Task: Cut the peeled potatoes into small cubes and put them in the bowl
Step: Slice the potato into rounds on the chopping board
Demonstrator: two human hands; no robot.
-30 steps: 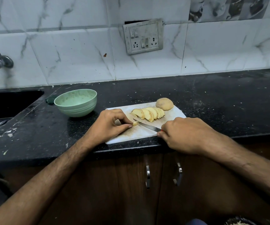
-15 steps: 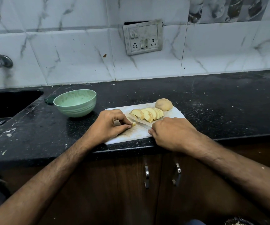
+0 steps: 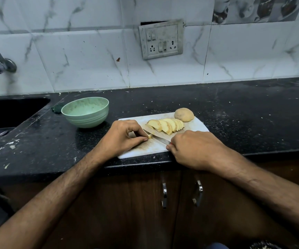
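Left hand (image 3: 125, 136) at frame centre, fingers curled, pinching a small potato piece (image 3: 150, 136) against the knife (image 3: 156, 137) blade. Right hand (image 3: 192, 150) clamped round the handle, at the near edge of the cutting board (image 3: 195, 125). Bare black counter (image 3: 253, 114) at the right; green bowl (image 3: 85, 112) at the upper left.

Both forearms are bare from the lower frame edge to the wrists, with no sleeves in view. Dark hair covers the left forearm (image 3: 58, 194) along its length, and finer hair shows on the right forearm (image 3: 253, 186). The left hand (image 3: 123, 136) and the right hand (image 3: 193, 150) wear no rings, watch, bands or gloves. Short nails show on the left fingers (image 3: 145, 139).
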